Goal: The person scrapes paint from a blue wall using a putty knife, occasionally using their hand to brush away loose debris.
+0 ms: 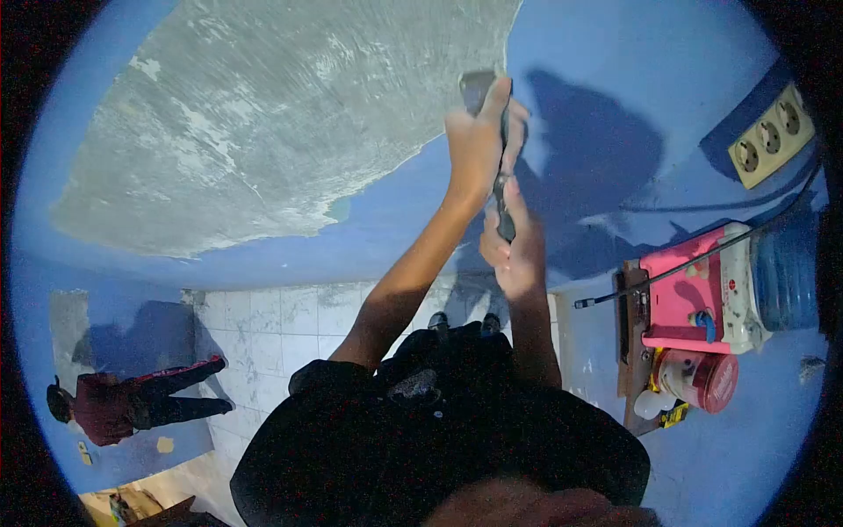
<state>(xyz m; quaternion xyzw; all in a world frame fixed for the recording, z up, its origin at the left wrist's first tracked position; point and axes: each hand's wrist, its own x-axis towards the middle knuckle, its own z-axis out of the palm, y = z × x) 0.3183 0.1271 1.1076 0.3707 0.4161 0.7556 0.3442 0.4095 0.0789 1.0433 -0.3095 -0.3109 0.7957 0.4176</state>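
1. You grip one scraper (481,92) with both hands, its blade pressed to the blue wall (615,79) at about 12 o'clock, right at the edge of the bare grey patch (263,114).
2. Your left hand (479,140) is closed tight around the upper part of the tool, near the blade; your right hand (514,250) is closed around the lower end of the handle, just below it.
3. By my reading, the stripping is roughly half done: one large grey area is scraped clean from 10 to 12 o'clock, while blue paint covers the wall from 1 to 3 o'clock and the band beneath the patch.
4. Counted: one scraper, two hands, one scraped patch.
5. At 3 o'clock stand one pink water dispenser (680,294), one red-lidded jar (702,379) and one socket strip (773,136) with three outlets.
6. One other person (132,400) crouches at 8 o'clock, well apart from you.
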